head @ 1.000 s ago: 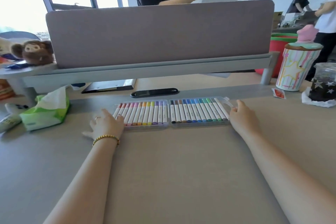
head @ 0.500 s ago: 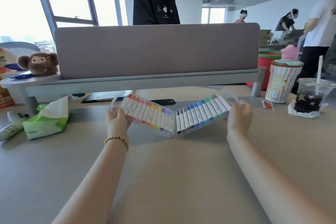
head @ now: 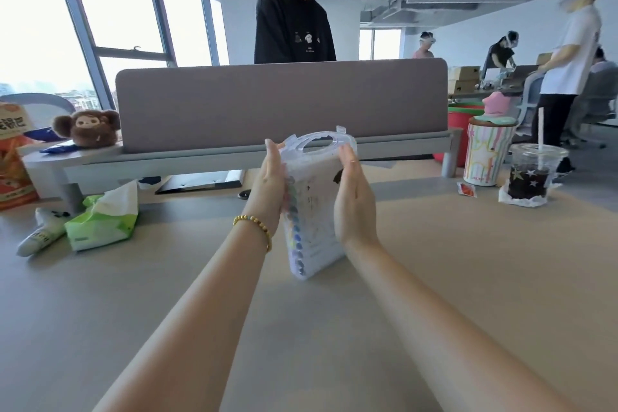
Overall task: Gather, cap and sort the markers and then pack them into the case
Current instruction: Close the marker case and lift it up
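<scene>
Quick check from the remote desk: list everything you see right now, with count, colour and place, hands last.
marker case: one, clear plastic, folded shut, upright on the desk between both hands, handle up
markers: a row, coloured caps, inside the case; count unclear
desk: one, beige-grey
divider panel: one, mauve, behind the case
tissue pack: one, green, desk left
tube: one, white, left of tissues
plush toy: one, brown, shelf left
snack bag: one, orange, far left
striped tumbler: one, pink topper, right
iced drink cup: one, clear, dark drink, far right
left hand: flat against the case's left face
right hand: flat against the case's right face
</scene>
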Motion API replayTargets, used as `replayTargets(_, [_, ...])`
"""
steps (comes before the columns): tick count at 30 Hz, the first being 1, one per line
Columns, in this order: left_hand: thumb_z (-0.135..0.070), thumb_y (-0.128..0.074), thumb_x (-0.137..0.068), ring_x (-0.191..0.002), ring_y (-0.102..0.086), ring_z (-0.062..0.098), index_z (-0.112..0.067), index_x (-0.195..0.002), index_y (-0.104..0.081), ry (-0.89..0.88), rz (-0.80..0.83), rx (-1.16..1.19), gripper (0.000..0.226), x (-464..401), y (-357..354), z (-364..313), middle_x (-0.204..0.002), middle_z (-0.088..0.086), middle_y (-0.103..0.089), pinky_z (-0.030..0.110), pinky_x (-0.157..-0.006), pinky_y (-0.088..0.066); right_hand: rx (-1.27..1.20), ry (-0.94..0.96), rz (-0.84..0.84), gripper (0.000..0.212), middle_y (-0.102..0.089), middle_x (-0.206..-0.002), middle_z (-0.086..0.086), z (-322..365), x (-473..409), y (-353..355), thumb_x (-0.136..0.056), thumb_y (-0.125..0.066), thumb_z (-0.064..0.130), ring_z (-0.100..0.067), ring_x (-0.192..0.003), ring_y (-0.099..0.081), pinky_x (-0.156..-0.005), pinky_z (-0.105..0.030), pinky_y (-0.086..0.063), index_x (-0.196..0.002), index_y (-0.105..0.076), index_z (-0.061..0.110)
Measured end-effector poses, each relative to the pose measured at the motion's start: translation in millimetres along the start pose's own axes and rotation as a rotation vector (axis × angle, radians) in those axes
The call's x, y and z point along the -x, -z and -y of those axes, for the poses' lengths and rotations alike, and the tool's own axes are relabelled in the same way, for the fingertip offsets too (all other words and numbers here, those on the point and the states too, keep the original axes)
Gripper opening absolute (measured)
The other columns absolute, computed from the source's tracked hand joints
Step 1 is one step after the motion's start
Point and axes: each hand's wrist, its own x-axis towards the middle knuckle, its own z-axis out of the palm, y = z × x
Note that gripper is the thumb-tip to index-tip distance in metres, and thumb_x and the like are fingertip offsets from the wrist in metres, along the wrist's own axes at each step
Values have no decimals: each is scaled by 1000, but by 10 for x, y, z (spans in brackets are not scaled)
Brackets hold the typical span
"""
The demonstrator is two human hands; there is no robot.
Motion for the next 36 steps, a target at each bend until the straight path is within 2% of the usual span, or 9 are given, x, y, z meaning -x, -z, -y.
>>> replayTargets(3, [-76, -38, -76, -104, -63, 18, -27, -128, -50, -45, 115, -55, 72, 97, 10, 33, -117, 2, -66, 36, -89, -51, 41, 8, 77, 47, -27, -153, 13, -20, 113, -42, -104, -15, 31, 2, -140, -21, -116, -21, -18, -149, -25, 24])
replayTargets(7, [-44, -50, -92, -67, -51, 13, -11, -101, -57, -229, 12, -250, 35, 142, 45, -32, -75, 2, -51, 26, -65, -43, 63, 27, 5, 46, -51, -130, 11, -75, 84, -8, -102, -19, 31, -3, -123, -42, -108, -27, -32, -138, -45, 18])
replayTargets(9, [-41, -46, -94, -64, -39, 16, -15, -95, -62, -270, 0, -288, 30, 88, 96, -71, -73, 3, -43, 29, -63, -36, 104, 81, -119, 42, -49, -111, 11, -64, 10, 59, -98, -24, 26, -6, -108, -44, -99, -28, -37, -127, -50, 12])
replayTargets(13, [-38, -43, -97, -66, -43, 17, -38, -95, -65, -273, 107, -166, 22, 83, 110, -124, -91, 3, -61, 32, -59, -39, 155, -2, -222, 50, -36, -140, 5, 28, -203, 263, -101, -34, 21, -13, -139, -23, -114, -28, -19, -147, -23, 8])
replayTargets(17, [-32, -44, -98, -75, -52, 18, -28, -96, -63, -202, 122, -14, 20, 87, 35, -130, -94, 0, -65, 34, -66, -47, -38, -125, -141, 39, -60, -91, 7, 117, -403, 358, -101, -33, 32, -1, -83, -54, -78, -14, -43, -106, -60, 4])
replayTargets(21, [-37, -43, -97, -67, -45, 17, -22, -88, -58, -264, -131, -100, 22, 112, -189, -115, -87, 2, -61, 26, -60, -42, -25, -38, -214, 23, -56, -76, 9, 102, -388, 298, -101, -37, 26, 9, -62, -52, -58, -4, -39, -101, -55, 12])
replayTargets(27, [-28, -37, -100, -59, -43, 0, -16, -118, -45, -507, -314, -277, 23, 97, -349, -49, -81, -6, -53, 12, -52, -35, 109, 172, -277, 21, -58, -90, 8, 93, -407, 244, -101, -35, 22, -11, -77, -57, -68, -24, -45, -116, -47, 13])
replayTargets(34, [-14, -36, -100, -93, -40, -21, -11, -138, -42, -718, -299, -591, 38, 99, -238, 203, -116, -2, -39, -9, -77, -25, 259, 337, -213, 27, -51, -109, 7, -175, -360, 262, -101, -36, 22, -3, -97, -48, -82, -3, -35, -116, -53, 8])
replayTargets(36, [-15, -39, -99, -84, -42, -21, -10, -140, -37, -699, -295, -608, 41, 105, -243, 231, -121, -1, -38, -9, -75, -26, 288, 367, -211, 31, -49, -116, 5, -231, -333, 257, -100, -37, 22, -6, -108, -48, -91, -10, -36, -124, -50, 7])
